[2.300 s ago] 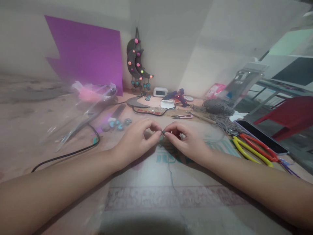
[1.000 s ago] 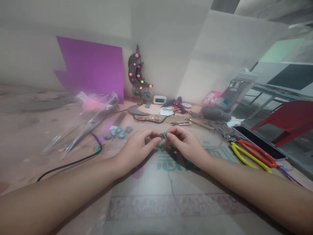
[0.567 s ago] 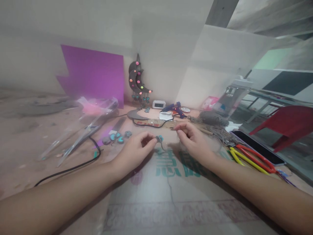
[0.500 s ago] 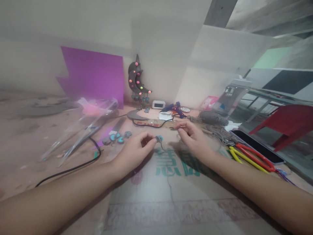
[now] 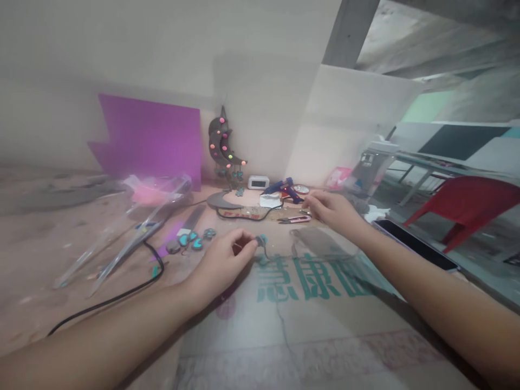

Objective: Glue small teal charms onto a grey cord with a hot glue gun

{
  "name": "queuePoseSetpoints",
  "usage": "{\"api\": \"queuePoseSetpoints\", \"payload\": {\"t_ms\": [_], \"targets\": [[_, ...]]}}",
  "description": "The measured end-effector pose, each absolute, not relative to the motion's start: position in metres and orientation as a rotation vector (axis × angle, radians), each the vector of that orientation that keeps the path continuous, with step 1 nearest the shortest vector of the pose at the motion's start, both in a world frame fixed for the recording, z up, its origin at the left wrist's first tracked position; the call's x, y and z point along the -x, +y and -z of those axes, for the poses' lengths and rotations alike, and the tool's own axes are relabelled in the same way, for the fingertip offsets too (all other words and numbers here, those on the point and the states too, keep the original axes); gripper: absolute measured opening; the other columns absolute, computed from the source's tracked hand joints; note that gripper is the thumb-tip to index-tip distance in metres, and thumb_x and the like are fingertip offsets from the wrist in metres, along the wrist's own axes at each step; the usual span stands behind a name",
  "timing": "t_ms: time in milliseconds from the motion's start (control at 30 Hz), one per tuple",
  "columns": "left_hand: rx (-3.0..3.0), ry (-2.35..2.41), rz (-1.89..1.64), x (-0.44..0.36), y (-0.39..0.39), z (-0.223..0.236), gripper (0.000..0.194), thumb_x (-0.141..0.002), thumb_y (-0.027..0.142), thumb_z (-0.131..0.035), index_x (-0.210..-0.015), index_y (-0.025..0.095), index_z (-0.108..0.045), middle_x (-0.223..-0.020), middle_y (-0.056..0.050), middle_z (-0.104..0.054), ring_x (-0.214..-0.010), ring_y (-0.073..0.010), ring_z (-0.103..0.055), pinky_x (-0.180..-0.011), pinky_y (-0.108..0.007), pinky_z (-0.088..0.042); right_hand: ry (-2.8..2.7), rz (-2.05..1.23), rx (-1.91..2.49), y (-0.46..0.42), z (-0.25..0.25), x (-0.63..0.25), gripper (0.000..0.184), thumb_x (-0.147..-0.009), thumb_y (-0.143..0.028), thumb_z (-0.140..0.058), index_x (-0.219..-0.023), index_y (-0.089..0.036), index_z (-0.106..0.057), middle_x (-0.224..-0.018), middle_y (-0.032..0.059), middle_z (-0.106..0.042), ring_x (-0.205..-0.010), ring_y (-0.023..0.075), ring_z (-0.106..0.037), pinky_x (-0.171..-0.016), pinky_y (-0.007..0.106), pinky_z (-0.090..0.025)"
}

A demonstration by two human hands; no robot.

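A small grey-and-teal piece (image 5: 262, 240) is pinched between the thumb and fingertips of my left hand (image 5: 233, 257). From it a thin grey yarn (image 5: 281, 317) trails down across the clear plastic sheet (image 5: 244, 346). My right hand (image 5: 331, 210) is over the back of the work area, its fingers loosely curled and a little apart, with nothing visible held in them. Just below and left of those fingertips lie thread snips (image 5: 296, 219) with pinkish handles. Left of my left hand, several grey-and-teal pieces (image 5: 197, 244) rest on the table.
A blue glue gun (image 5: 284, 187), a white digital clock (image 5: 259, 182) and a grey crescent (image 5: 222, 200) stand or lie at the back. A decorated moon hanging (image 5: 221, 143) is on the wall. Purple sheet (image 5: 154, 141) and black cable (image 5: 109, 298) are left; phone (image 5: 414, 244) and bottle (image 5: 371, 170) right.
My right hand has moved up and back, away from the snips, which now lie on the table. My left hand keeps its pinch on the small piece. The view has shifted slightly.
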State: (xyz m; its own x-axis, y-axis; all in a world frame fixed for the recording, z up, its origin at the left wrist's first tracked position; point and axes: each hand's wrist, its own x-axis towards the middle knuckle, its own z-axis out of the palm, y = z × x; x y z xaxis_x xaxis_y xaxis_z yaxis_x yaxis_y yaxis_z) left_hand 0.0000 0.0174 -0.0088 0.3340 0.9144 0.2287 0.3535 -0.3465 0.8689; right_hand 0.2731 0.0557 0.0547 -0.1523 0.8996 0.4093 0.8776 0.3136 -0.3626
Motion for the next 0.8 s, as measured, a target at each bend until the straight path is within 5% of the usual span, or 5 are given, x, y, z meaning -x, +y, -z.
{"api": "queuePoseSetpoints", "payload": {"t_ms": [133,300,533,800], "targets": [[-1.868,1.113,-0.964,0.000,0.018,0.010,0.021,-0.092,0.036,-0.050,-0.085,0.018,-0.060,-0.081,0.000,-0.064,-0.075,-0.0168,-0.057,-0.069,-0.028,-0.041,-2.003,-0.049,1.664,0.077,-0.047,-0.292,0.030,-0.092,-0.032,-0.052,-0.106,-0.013,-0.070,-0.108,0.0111,-0.074,-0.094,0.0219,-0.067,-0.081,0.029,-0.049],[-1.864,1.074,-0.977,-0.001,0.019,0.012,0.021,-0.092,0.036,-0.050,-0.086,0.018,-0.060,-0.082,-0.001,-0.064,-0.077,-0.0177,-0.059,-0.071,-0.029,-0.042,-2.002,-0.069,1.737,0.120,-0.036,-0.295,0.046,-0.087,-0.029,-0.061,-0.131,-0.014,-0.059,-0.129,0.0149,-0.066,-0.109,0.0248,-0.066,-0.091,0.032,-0.049],[-1.869,1.106,-0.961,-0.002,0.020,0.010,0.020,-0.091,0.034,-0.050,-0.084,0.018,-0.060,-0.080,0.000,-0.063,-0.073,-0.0168,-0.058,-0.068,-0.028,-0.042,-1.942,-0.116,1.895,0.175,-0.023,-0.277,0.040,-0.078,-0.037,-0.074,-0.110,-0.013,-0.070,-0.108,0.0149,-0.075,-0.096,0.0280,-0.070,-0.081,0.031,-0.052],[-1.851,1.081,-0.961,-0.001,0.020,0.011,0.017,-0.090,0.032,-0.051,-0.086,0.018,-0.060,-0.082,-0.001,-0.065,-0.076,-0.0167,-0.058,-0.069,-0.028,-0.042,-1.849,-0.050,1.819,0.176,-0.025,-0.272,0.047,-0.087,-0.034,-0.065,-0.129,-0.016,-0.059,-0.114,0.0131,-0.074,-0.101,0.0262,-0.069,-0.086,0.034,-0.052]]}}
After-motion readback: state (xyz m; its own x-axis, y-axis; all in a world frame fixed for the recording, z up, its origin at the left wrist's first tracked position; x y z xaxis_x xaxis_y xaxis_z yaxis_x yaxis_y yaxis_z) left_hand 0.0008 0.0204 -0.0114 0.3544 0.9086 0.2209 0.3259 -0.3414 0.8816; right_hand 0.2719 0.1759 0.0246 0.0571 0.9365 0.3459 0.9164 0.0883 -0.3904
